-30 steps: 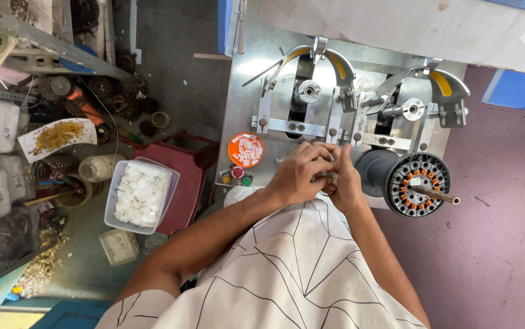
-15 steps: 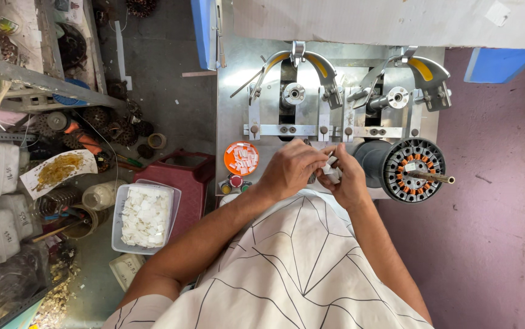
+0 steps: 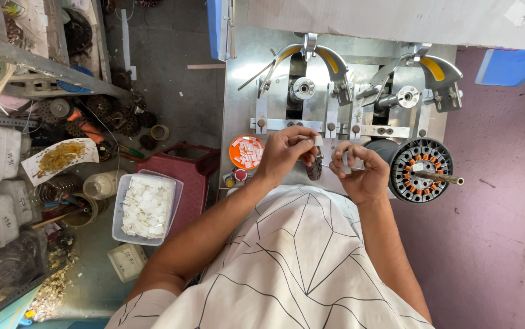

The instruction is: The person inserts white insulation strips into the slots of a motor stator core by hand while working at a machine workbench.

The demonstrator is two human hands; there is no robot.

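My left hand (image 3: 287, 152) is raised over the metal workbench (image 3: 241, 109), its fingertips pinching a small white paper piece (image 3: 318, 141). My right hand (image 3: 360, 173) is just to the right, fingers curled around another small white piece. Between and below the hands lies a small dark toothed part (image 3: 315, 169). A round motor stator (image 3: 422, 170) with copper windings sits on a shaft right of my right hand. An orange dish (image 3: 246, 152) of white paper pieces stands left of my left hand.
Two yellow-handled clamp fixtures (image 3: 311, 73) stand at the back of the bench. On a red stool (image 3: 192, 167) at left rests a clear tub (image 3: 146, 207) of white pieces. Jars, coils and scrap crowd the floor and shelves at far left.
My hands were pressed together over the bench; now they have drawn apart, each with a small white piece at its fingertips. The view has shifted slightly.
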